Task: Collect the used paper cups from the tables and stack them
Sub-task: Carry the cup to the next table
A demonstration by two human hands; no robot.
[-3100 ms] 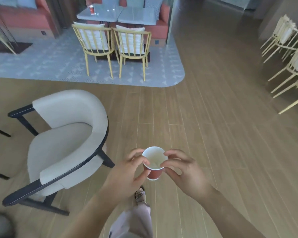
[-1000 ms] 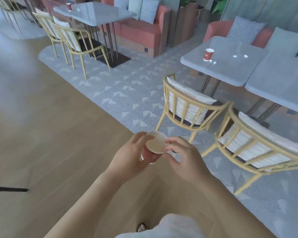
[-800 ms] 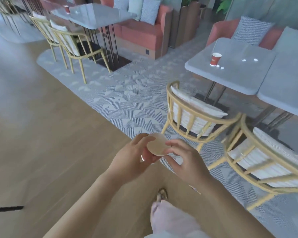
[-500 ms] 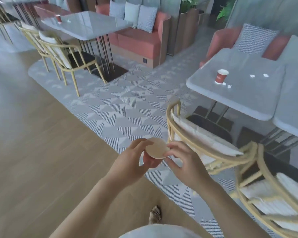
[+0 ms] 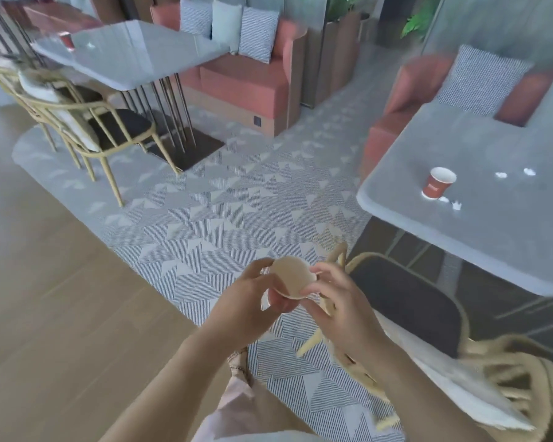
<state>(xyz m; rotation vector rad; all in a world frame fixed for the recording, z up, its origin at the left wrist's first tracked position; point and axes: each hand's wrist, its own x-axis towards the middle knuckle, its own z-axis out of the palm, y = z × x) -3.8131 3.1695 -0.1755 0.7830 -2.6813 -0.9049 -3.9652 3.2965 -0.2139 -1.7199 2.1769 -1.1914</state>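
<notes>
Closest to me, my two hands hold one paper cup (image 5: 292,280) out in front of my body, above the spot where the wood floor (image 5: 61,298) meets the striped rug (image 5: 237,202). My left hand (image 5: 246,301) has its fingers curled round the side of the cup. My right hand (image 5: 339,301) pinches the rim with its fingertips. The cup is tipped so its open top faces me, and I cannot tell if any drink is left inside. Just past my right hand is a yellow chair (image 5: 406,298) with a dark seat, very near my arm. Behind the chair is a grey desk (image 5: 492,244). On it stands a red cup (image 5: 436,183), upright, near the corner, with small white bits (image 5: 454,204) lying beside it. I think that cup is the next one to get. Far off on the left is another desk (image 5: 134,59) with one more red cup, the far cup (image 5: 67,39), at its back corner, blurry from here. Here is what could go wrong. My held cup is tipped, so any drops inside could run out onto the rug. The chair is in the way, so my arm or leg could bump it as I lean in. If I let go with one hand to reach, the other might squeeze the thin cup and bend it, and then it will not stack well. A fast reach could also knock the red cup over.
</notes>
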